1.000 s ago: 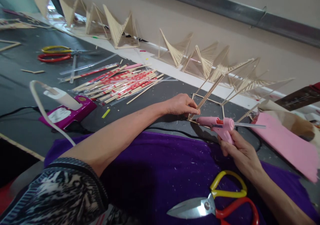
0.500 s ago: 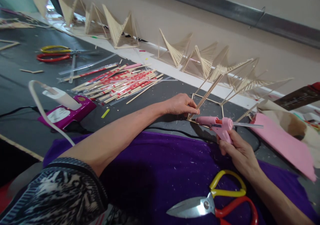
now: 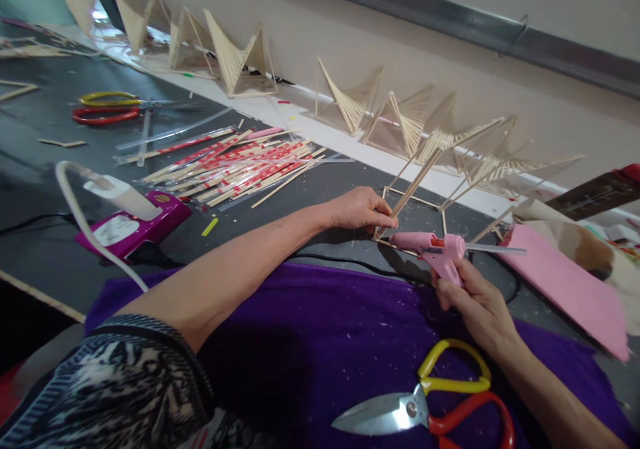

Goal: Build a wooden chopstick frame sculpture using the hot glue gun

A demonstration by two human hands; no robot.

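Note:
My left hand (image 3: 363,209) pinches the lower end of slanting thin wooden sticks (image 3: 416,181) on a stick frame (image 3: 413,198). In my right hand (image 3: 473,296) is a pink hot glue gun (image 3: 435,246), gripped by its handle. Its nozzle points left at the frame's near corner, just below my left fingertips; whether it touches the wood I cannot tell. A clear glue stick (image 3: 496,248) juts from the gun's back. Scissors (image 3: 383,414) with one yellow and one red handle lie on the purple cloth (image 3: 300,342) in front of me.
Wrapped chopsticks (image 3: 240,162) lie piled left of my hand. A purple power strip (image 3: 135,226) with a white plug sits at the left, near other scissors (image 3: 113,106). Several finished stick models (image 3: 235,56) line the wall. Pink material (image 3: 570,289) lies at right.
Both hands, the glue gun and the sticks keep almost the same place. The whole view has shifted very slightly.

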